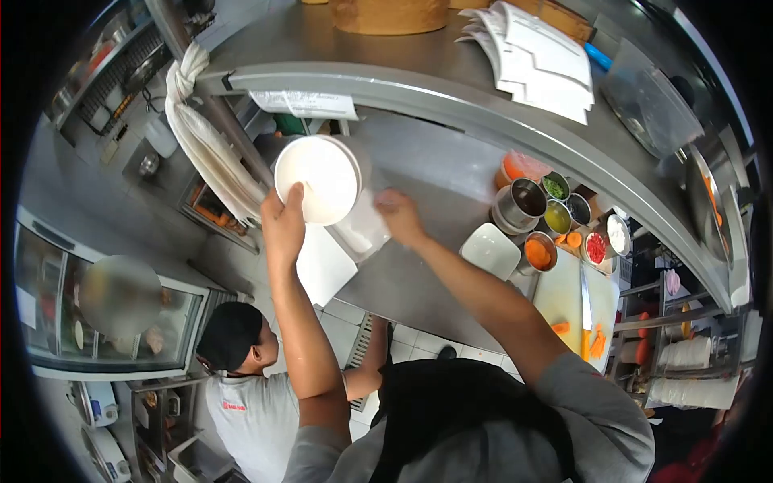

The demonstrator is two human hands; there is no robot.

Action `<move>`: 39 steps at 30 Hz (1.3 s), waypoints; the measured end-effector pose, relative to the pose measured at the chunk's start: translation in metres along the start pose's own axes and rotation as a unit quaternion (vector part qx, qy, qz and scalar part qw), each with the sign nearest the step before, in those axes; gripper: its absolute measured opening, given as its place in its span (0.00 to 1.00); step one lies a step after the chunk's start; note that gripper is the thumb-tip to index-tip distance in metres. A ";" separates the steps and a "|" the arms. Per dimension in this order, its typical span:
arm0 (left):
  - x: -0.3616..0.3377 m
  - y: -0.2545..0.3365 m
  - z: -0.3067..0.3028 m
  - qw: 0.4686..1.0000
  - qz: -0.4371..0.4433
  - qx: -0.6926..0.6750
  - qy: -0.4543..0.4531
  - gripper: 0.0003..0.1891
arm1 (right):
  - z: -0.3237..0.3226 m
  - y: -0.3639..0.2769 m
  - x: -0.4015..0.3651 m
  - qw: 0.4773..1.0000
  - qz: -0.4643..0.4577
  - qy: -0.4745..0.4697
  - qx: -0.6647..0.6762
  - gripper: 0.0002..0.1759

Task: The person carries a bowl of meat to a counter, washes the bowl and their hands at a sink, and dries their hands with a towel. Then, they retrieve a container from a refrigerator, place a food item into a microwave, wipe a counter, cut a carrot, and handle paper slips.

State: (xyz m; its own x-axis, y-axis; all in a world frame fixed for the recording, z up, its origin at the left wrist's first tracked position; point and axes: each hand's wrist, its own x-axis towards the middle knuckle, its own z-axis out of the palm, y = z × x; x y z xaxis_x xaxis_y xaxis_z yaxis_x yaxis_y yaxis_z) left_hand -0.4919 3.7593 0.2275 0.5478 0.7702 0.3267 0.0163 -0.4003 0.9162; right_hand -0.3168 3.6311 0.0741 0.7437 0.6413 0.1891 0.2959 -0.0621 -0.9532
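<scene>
My left hand (286,225) grips a white round bowl (322,173) by its near rim, with the thumb laid over the inside. The bowl is tipped so its inside faces me, and a second pale rim shows behind its right edge. To the right of it, my right hand (398,213) is over the steel counter (419,282), its fingers blurred by motion. Between the hands is a pale, see-through container (362,233), partly hidden by the bowl. A flat white rectangular piece (322,266) is just below the bowl.
Right of my right arm are a white square dish (489,251), several metal cups (527,197) of ingredients, and a cutting board (555,298) with a knife (585,302) and orange pieces. A steel shelf (451,97) crosses above. Another person (241,346) is at lower left.
</scene>
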 end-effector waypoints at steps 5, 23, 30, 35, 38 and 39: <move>0.001 0.006 0.017 0.997 -0.018 -0.027 -0.066 0.16 | 0.056 -0.012 -0.084 0.896 -0.341 -0.252 -0.133 0.09; -0.002 -0.202 0.039 0.927 0.107 0.359 0.006 0.20 | -0.024 -0.021 -0.176 0.902 -0.272 -0.279 -0.184 0.18; 0.003 -0.142 0.041 0.989 -0.095 0.082 -0.075 0.17 | -0.146 -0.004 -0.264 0.959 0.006 -0.242 -0.147 0.17; 0.012 -0.231 0.054 0.954 -0.092 0.275 -0.081 0.30 | -0.186 -0.009 -0.307 0.976 0.035 -0.143 -0.159 0.14; 0.008 -0.178 0.052 0.971 -0.127 0.200 -0.038 0.32 | -0.191 -0.011 -0.315 0.977 0.016 -0.118 -0.175 0.13; 0.012 -0.185 0.046 0.972 -0.092 0.216 -0.028 0.26 | -0.190 -0.011 -0.317 0.978 0.020 -0.115 -0.170 0.13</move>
State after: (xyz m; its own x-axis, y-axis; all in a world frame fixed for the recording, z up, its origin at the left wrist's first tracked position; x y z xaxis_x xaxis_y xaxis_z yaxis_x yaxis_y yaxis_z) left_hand -0.4496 3.8195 0.0506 0.5470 0.8248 0.1433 0.4603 -0.4393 0.7715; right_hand -0.4416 3.2833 0.0697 0.6157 0.7859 0.0568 0.4805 -0.3173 -0.8176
